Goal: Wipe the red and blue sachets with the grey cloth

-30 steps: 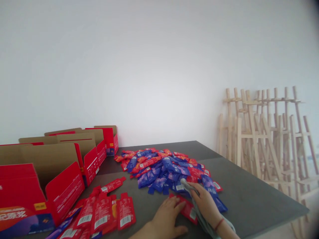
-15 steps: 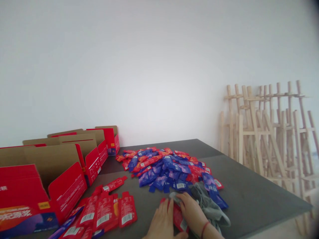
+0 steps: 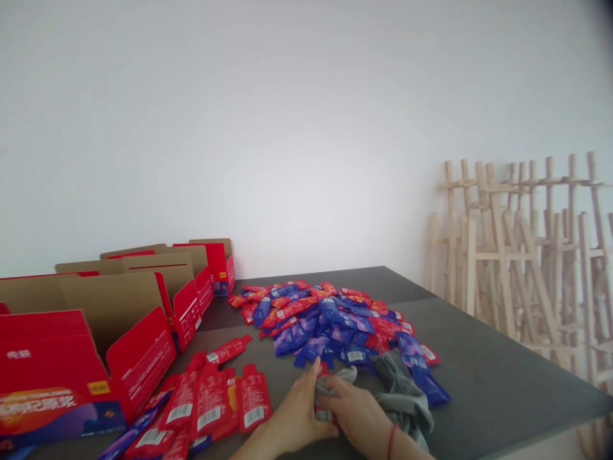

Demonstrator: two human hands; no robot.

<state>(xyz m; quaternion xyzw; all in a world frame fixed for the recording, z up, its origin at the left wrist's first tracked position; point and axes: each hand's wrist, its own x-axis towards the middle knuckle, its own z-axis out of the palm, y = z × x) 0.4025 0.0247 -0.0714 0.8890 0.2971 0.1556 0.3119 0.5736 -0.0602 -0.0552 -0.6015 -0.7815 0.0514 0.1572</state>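
Note:
A red pouch lies at the table's near edge, mostly hidden between my hands. My left hand grips it along its left side, thumb near the bottom. With bent fingers my right hand presses part of a grey cloth onto the pouch's face. The rest of that cloth lies crumpled to the right, beside the right wrist with its red string. Just beyond both hands is a heap of red and blue pouches.
Open red cartons with brown insides stand in a row on the left. Several red pouches lie in front of them, some overlapping. The dark table reaches to a white wall. Wooden easels lean at the right.
My left hand has shifted from lying flat beside the pouch to gripping its side. The right hand has drawn the cloth across the pouch to the left. The view has turned slightly left.

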